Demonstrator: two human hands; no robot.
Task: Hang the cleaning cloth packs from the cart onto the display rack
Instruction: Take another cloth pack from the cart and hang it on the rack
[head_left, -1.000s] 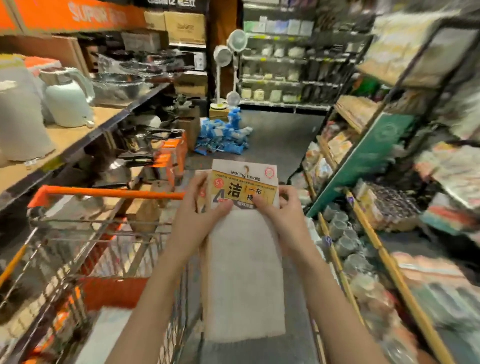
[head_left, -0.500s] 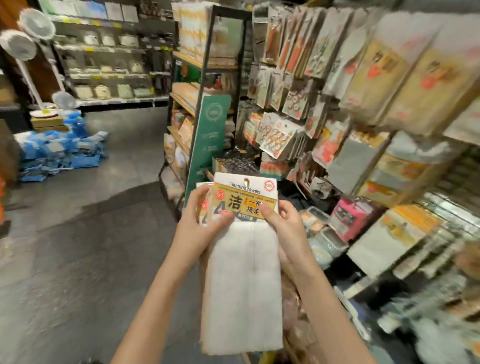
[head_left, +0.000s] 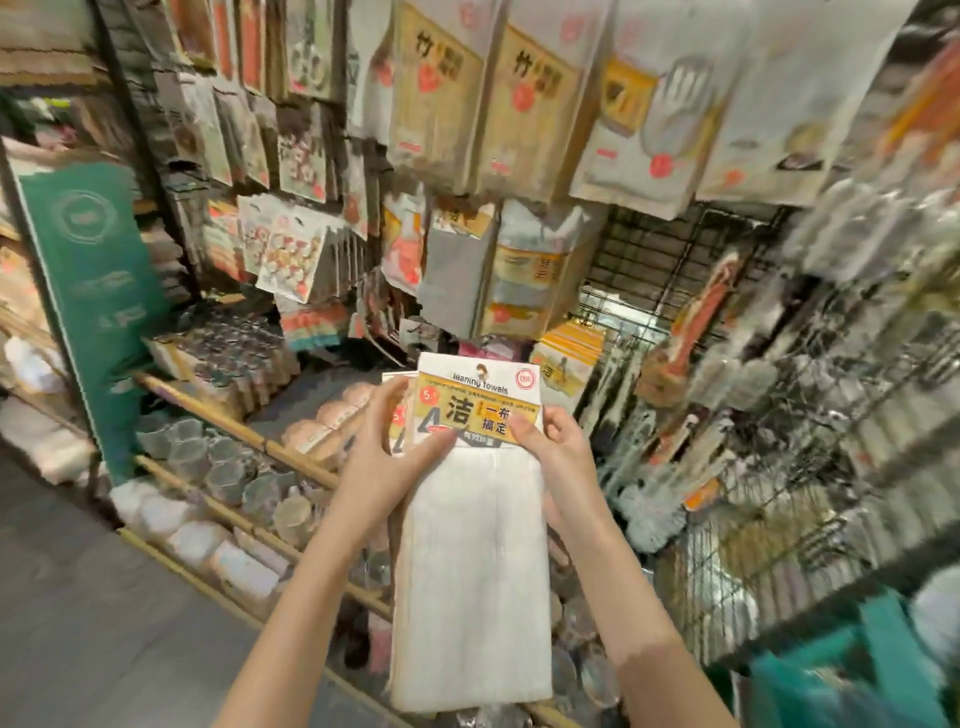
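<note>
Both hands grip the white cleaning cloth packs with yellow card headers (head_left: 470, 545), held upright before the blurred wire display rack (head_left: 691, 270). The left hand (head_left: 387, 457) curls round the headers' left edge, thumb on front. The right hand (head_left: 553, 449) pinches the right edge.

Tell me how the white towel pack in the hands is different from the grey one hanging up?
The held cleaning cloth pack is white; the hanging grey cloth pack is grey. The white one is gripped at its label by the left hand and right hand; the grey one hangs on the rack, untouched. Both have yellow label cards on top.
</note>
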